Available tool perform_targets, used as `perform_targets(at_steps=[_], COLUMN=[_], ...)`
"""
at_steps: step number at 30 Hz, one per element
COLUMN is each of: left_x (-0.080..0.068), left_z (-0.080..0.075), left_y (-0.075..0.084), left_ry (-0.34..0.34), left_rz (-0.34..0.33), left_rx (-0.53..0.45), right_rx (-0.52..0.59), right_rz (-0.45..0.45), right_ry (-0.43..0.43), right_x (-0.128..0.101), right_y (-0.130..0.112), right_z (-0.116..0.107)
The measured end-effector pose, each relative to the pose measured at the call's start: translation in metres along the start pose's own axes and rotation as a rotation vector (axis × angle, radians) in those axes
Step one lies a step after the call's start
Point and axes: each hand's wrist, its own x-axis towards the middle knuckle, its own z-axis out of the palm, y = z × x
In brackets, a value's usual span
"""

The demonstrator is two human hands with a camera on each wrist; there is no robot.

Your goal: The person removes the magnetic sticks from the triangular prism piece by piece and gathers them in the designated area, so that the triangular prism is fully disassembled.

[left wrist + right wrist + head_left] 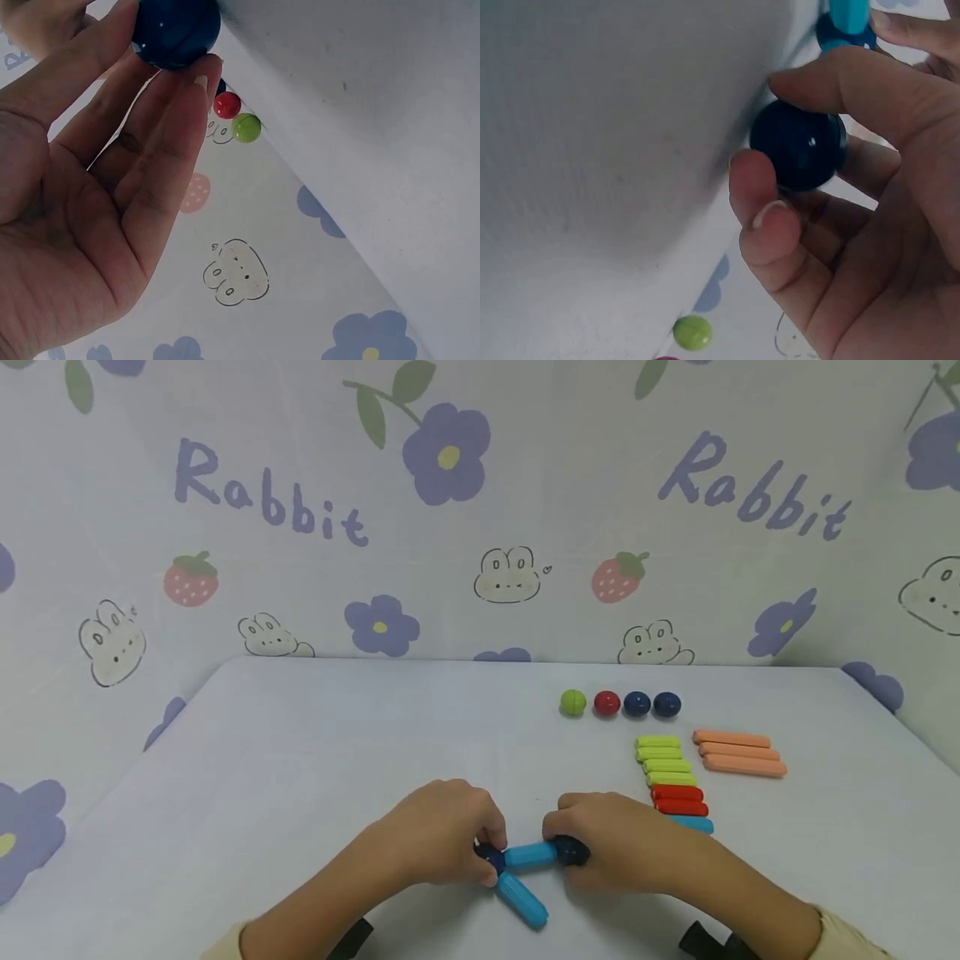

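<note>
My left hand (442, 833) pinches a dark blue ball (178, 31) between thumb and fingers. From that ball, one light blue rod (530, 856) runs right to a second dark blue ball (572, 851). My right hand (618, 843) grips this second ball, with thumb and fingers around it in the right wrist view. Another light blue rod (522, 902) extends from the left ball toward the front right, its far end free. Part of each ball is hidden by the fingers in the head view.
Behind, a green ball (573, 702), a red ball (607, 703) and two dark blue balls (652, 704) form a row. Beyond my right hand lie several yellow-green rods (663, 766), two red rods (679, 800), a partly hidden blue rod (693, 823) and three orange rods (738, 752).
</note>
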Motion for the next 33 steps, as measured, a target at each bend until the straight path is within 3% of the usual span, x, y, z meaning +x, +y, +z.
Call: perform_targets(at_steps=[8,12,17,20,23,29,33], left_x=[0.000,0.000,0.000,0.001,0.002,0.001,0.001], left_z=[-0.001,-0.001,0.000,0.000,0.000,0.000,0.000], left_y=[0.001,0.001,0.002,0.002,0.002,0.000,0.000], left_ry=[-0.004,-0.005,-0.004,-0.004,-0.005,-0.011,-0.004], left_rz=[-0.009,-0.009,-0.006,-0.009,-0.011,-0.013,-0.009], left_rx=[-0.004,-0.006,-0.007,-0.008,-0.005,-0.004,-0.006], right_rx=[-0.020,0.042,0.014,-0.052,-0.049,-0.059,-0.064], right_rz=[-0.045,-0.030,0.059,0.136,0.211,0.287,0.333], right_ry=[0.021,0.033,0.156,0.235,0.282,0.299,0.293], right_x=[-0.004,-0.010,-0.022,-0.029,-0.035,-0.032,-0.023], right_y=[0.006,0.014,0.032,0.056,0.090,0.154,0.177], right_z=[-0.005,-0.013,-0.033,-0.048,-0.062,-0.082,-0.086])
